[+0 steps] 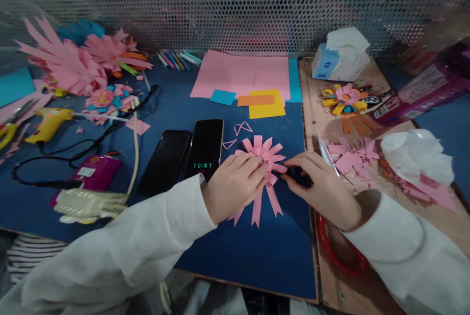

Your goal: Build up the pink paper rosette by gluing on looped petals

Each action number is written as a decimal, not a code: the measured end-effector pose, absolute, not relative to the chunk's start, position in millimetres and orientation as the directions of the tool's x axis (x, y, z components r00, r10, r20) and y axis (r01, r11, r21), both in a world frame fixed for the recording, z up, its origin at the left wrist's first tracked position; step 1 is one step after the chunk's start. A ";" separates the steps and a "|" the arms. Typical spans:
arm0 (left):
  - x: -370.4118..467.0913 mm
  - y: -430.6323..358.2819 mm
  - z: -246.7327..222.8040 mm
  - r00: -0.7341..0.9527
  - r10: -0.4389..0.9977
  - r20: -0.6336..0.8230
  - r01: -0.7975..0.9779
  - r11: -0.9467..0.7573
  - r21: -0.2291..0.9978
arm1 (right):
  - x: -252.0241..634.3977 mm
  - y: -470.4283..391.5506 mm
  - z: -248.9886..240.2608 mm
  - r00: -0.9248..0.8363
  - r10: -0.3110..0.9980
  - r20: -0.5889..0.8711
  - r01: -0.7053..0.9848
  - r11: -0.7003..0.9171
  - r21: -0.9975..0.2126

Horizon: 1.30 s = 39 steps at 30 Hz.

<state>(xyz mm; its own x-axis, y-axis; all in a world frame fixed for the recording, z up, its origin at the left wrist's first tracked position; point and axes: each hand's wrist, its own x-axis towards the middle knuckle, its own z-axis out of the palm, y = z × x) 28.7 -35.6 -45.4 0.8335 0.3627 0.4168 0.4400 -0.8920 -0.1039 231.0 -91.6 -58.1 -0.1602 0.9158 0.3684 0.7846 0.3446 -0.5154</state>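
Observation:
A pink paper flower [274, 154] with looped petals and forked tails lies on the blue table, near its right edge. Across the flower's left side and centre rests my left hand [235, 182], its fingers curled down onto the paper and hiding part of it. From the right, the thumb and forefinger of my right hand [325, 190] close on the tip of one petal. Two small folded pink paper strips [243, 128] lie just above the flower. Beside my left hand is a phone [204, 146] with a lit clock.
Left are a yellow glue gun [55, 121], black cable, purple box [97, 173] and several paper flowers [69, 62]. Pink sheets [242, 72] lie at the back. On the right board stand a tissue box [326, 62] and purple bottle [422, 84]; red-handled scissors [330, 251] lie under my right arm.

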 end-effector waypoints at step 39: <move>16.9 -37.5 -28.3 0.452 0.336 0.827 0.258 -0.936 0.239 | 235.2 -93.5 -57.7 -0.166 0.899 0.406 0.743 0.385 -0.548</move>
<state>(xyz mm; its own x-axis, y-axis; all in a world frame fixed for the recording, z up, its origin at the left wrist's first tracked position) 16.9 -37.5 -28.3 0.4517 0.3358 0.8266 0.2577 -0.9361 0.2395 235.2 -93.5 -57.7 -0.1660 0.8988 0.4056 0.7427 0.3845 -0.5482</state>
